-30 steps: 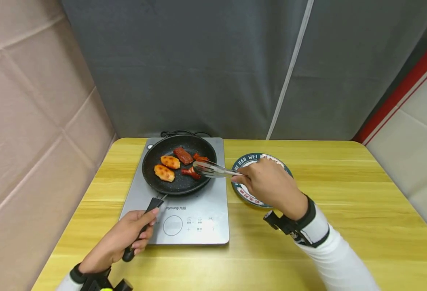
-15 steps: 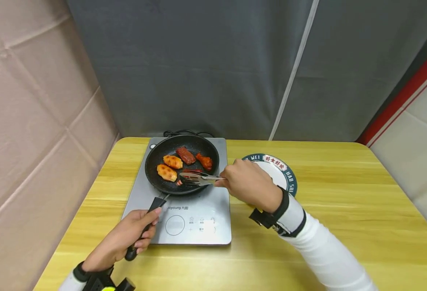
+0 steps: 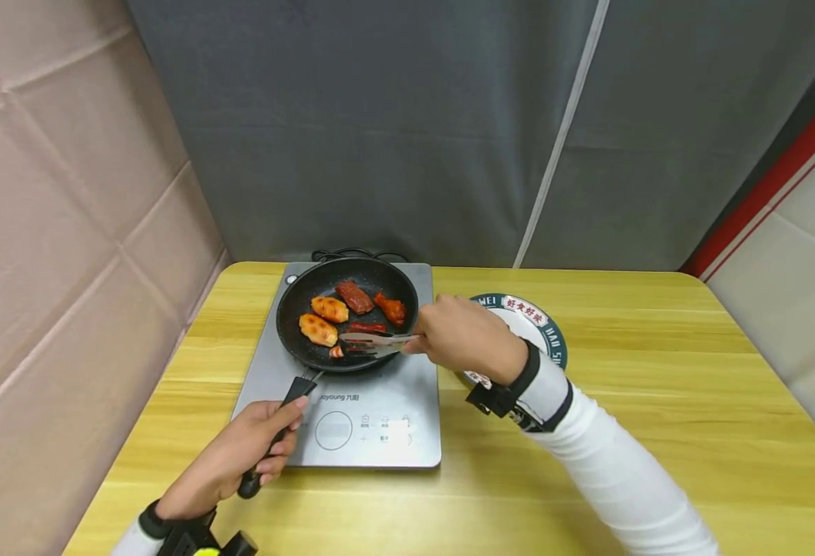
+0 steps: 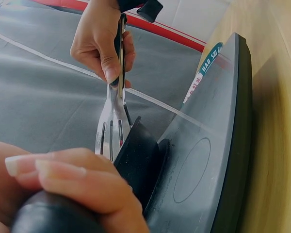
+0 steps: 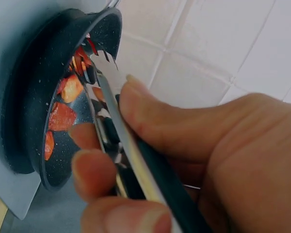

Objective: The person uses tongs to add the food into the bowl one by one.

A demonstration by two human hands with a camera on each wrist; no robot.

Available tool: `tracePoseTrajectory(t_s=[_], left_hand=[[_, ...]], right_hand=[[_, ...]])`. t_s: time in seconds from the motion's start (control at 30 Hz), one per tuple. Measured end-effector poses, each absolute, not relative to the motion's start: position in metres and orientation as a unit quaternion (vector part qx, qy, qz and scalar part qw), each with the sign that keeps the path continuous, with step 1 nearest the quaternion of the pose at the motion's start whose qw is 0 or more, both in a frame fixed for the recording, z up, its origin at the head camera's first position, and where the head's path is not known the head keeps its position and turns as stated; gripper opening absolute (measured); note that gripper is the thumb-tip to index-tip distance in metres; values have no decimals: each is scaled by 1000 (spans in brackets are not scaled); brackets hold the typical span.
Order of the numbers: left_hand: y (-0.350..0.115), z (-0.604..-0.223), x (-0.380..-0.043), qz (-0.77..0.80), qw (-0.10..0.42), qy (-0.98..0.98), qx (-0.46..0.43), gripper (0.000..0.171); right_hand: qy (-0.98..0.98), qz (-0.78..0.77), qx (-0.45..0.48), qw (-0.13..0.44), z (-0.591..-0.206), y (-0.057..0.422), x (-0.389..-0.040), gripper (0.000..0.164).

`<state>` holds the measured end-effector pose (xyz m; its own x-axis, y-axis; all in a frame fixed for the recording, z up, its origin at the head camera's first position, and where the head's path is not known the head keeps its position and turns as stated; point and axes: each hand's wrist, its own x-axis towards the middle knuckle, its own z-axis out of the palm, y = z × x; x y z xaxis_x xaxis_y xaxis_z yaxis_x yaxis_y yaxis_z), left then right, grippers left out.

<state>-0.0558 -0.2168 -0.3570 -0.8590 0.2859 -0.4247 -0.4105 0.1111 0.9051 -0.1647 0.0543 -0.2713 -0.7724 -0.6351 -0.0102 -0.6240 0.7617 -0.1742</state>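
My left hand grips the black handle of a frying pan, which sits on a silver induction cooker. In my right hand are metal food tongs with slotted ends, thumb and fingers round their dark grips. The tongs' ends lie low over the pan's near right part, across a long red piece of food whose pale-striped end shows on the left. Whether they pinch it is hidden. Beside it lie two golden chicken wings, a dark red meat slab and a drumstick.
A white plate with a green patterned rim stands right of the cooker, partly behind my right hand. A black cable lies behind the cooker. A grey curtain closes the back of the wooden table.
My right hand has moved left and nearer with the tongs, from beside the drumstick to over the long red piece, which has shifted toward the pan's near side. My left hand keeps its grip.
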Motion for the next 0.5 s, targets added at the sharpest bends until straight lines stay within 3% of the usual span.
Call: tracePoseTrajectory(t_s=[0.23, 0.5], left_hand=[[-218, -359, -56, 663, 260, 699, -58, 40], [-216, -359, -57, 658, 259, 704, -60, 40]], right_hand=[[930, -49, -357, 67, -262, 48, -179, 26], [923, -34, -365, 122, -260, 44, -190, 29]])
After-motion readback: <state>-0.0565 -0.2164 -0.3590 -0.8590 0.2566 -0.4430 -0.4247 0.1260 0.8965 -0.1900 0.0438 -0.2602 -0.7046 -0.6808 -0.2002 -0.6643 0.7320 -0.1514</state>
